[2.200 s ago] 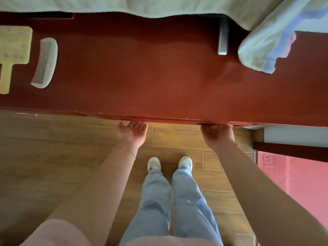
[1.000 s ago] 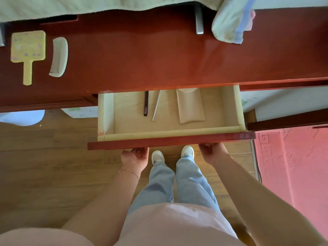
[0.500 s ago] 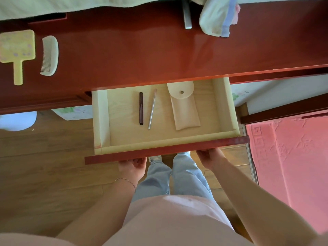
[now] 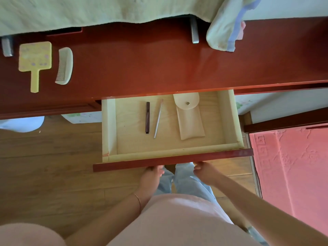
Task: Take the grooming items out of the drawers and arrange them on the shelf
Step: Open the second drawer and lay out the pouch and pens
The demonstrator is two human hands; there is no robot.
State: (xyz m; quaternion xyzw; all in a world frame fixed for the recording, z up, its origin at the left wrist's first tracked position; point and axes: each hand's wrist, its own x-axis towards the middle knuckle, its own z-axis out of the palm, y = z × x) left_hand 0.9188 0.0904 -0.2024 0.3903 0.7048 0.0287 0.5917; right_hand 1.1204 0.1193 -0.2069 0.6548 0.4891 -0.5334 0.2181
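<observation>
Drawer (image 4: 170, 151) of pale wood holds slim dark stick (image 4: 147, 117), metal rod (image 4: 158, 118).

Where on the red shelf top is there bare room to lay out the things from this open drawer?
The widest free patch on the shelf top runs from the comb rightward to the hanging towel. The left end is crowded: the yellow hand mirror lies beside the comb. Right of the towel is bare too.

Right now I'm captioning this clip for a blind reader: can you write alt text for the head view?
Seen from above, a person's left hand and right hand grip the front of an open drawer holding a dark pen, a silver stick and a beige pouch. A yellow hand mirror and white comb lie on the red shelf above.
</observation>
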